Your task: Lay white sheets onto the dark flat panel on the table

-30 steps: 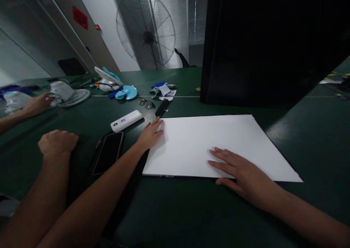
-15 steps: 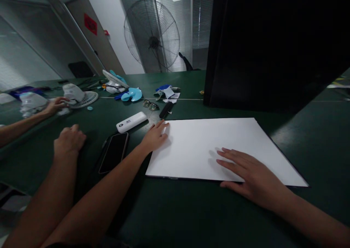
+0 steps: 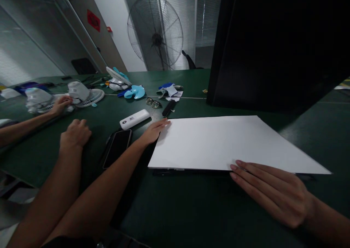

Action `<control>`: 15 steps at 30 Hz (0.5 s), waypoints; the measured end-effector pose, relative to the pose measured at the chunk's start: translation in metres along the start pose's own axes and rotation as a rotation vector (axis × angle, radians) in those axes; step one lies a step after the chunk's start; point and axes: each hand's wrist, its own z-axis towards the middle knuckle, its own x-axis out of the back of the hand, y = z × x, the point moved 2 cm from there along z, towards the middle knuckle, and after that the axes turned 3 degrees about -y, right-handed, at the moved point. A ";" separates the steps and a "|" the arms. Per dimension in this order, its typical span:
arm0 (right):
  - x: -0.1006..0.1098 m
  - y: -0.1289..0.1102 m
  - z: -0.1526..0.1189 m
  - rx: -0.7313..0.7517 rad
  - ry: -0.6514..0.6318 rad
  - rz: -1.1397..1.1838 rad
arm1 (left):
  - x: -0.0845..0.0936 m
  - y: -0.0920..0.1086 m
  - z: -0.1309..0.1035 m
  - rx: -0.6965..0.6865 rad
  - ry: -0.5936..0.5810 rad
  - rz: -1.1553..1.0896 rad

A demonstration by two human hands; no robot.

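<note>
The fingers of the right hand (image 3: 276,195) are stretching out long and narrow, lying close together, with their tips touching the near edge of a smooth, matte white sheet (image 3: 213,142). Its thumb is hiding, so whether it is pinching the edge cannot be told. The fingers of the left hand (image 3: 154,131) are reaching nearly straight over the sheet's far left corner; its thumb is not showing clearly, so its grip cannot be told either.

The flat, sharp-cornered sheet is lying in front of the person, above the green tabletop (image 3: 191,211), with a thin dark object (image 3: 164,173) peeking from under its near edge. Left of it, a glossy black phone (image 3: 117,147) is resting near a rounded white plastic bar (image 3: 135,119). Beyond the left hand, a slim black stick (image 3: 168,108), thin-framed glasses (image 3: 153,103), crumpled cloth (image 3: 171,91) and curved light-blue blades (image 3: 135,92) are lying.

Farther left, another person's fist (image 3: 76,134) is resting on the tabletop, and a hand (image 3: 62,104) is touching white plastic parts. A big black panel (image 3: 273,51) is standing behind the sheet, toward the right.
</note>
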 end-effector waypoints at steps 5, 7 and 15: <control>0.026 0.006 0.004 -0.202 -0.002 0.028 | 0.000 -0.009 -0.001 -0.118 -0.010 -0.131; 0.039 0.009 0.004 -0.280 0.028 0.001 | -0.001 -0.004 -0.004 -0.200 -0.030 -0.121; 0.037 0.022 -0.009 -0.317 0.051 0.011 | -0.009 0.009 -0.004 -0.354 -0.014 -0.092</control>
